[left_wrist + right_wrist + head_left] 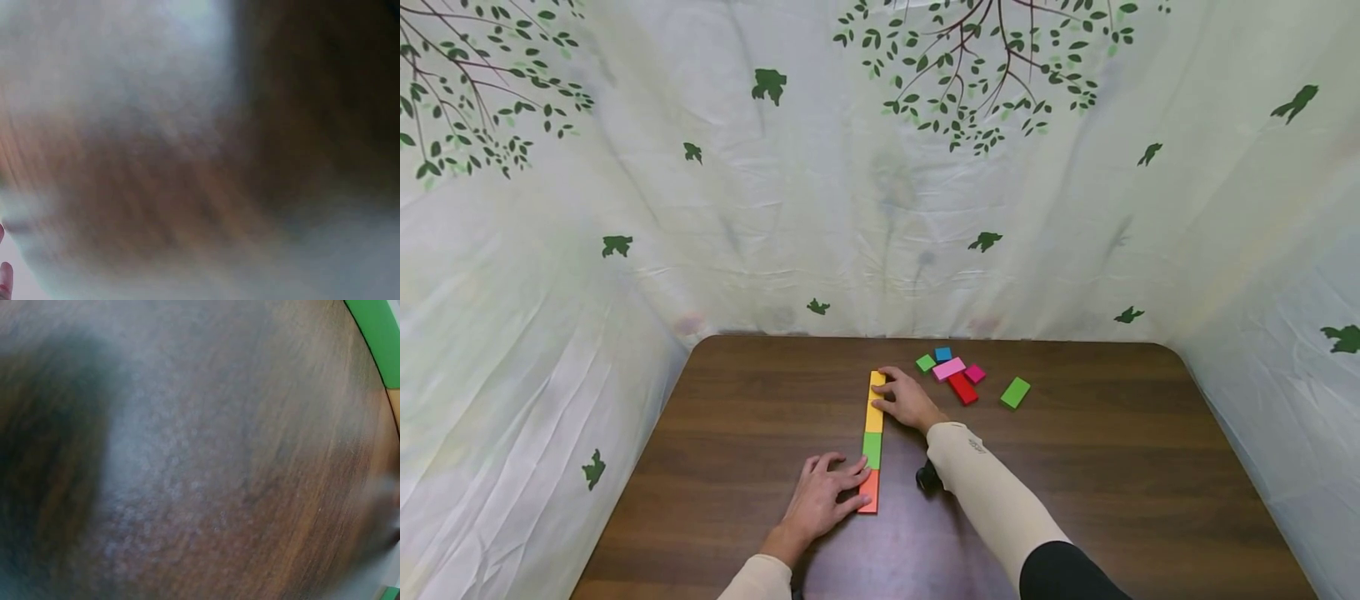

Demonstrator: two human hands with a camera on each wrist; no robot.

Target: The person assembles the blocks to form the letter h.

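Observation:
In the head view a straight row of flat rectangular blocks runs away from me: an orange block [868,487] nearest, then a green block [872,448], then a yellow stretch [874,419] that looks like two blocks end to end. My left hand [826,497] lies beside the near end, its extended fingers and thumb touching the orange block. At the far end my right hand [910,400] holds the farthest yellow block [876,379] between thumb and fingers. Only fingertips [5,278] show at the left wrist view's edge. The right wrist view catches a green block [378,340].
Right of the row, toward the back, lie a small green block [926,363], a blue block [943,355], a pink block [949,369], a magenta block [975,373] and a red block [962,388]. Farther right is another green block [1016,392]. A printed curtain [850,208] surrounds the brown table [1112,467].

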